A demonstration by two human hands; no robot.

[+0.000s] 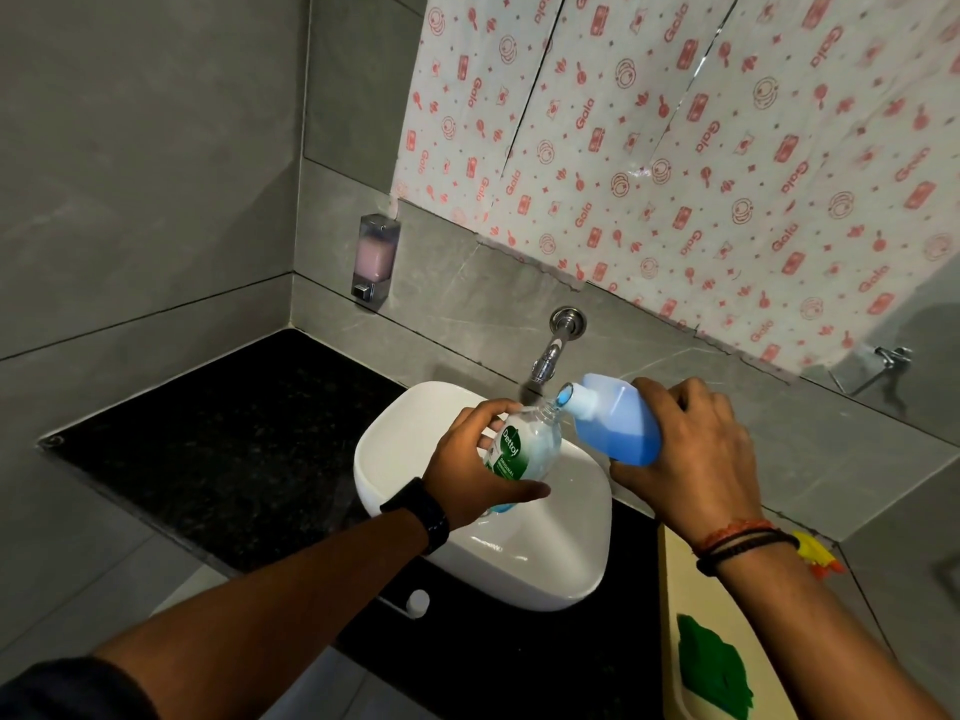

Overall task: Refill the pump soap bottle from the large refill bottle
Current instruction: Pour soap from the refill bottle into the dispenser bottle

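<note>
While the left hand [470,459] wraps its grip around the pump bottle [524,449], the right hand [691,449] holds the refill bottle [618,428] tipped over toward it, fingers closed round its lower body. Both bottles hang above the white basin [550,558], just under the chrome tap [548,356].

The pump bottle is clear plastic with a green and white Dettol label; its pump is off and its open neck points up and right. A little blue liquid sits at its bottom, below the thumb. It leans slightly, the neck meeting the refill bottle's spout.

The refill bottle is translucent blue-white, angular at the shoulder, with a wide round mouth turned down to the left, touching the pump bottle's neck. Deeper blue liquid pools along its lower side.

A small white round part [417,601] lies on the black surface [234,433] before the basin; I cannot tell what it is.
</note>
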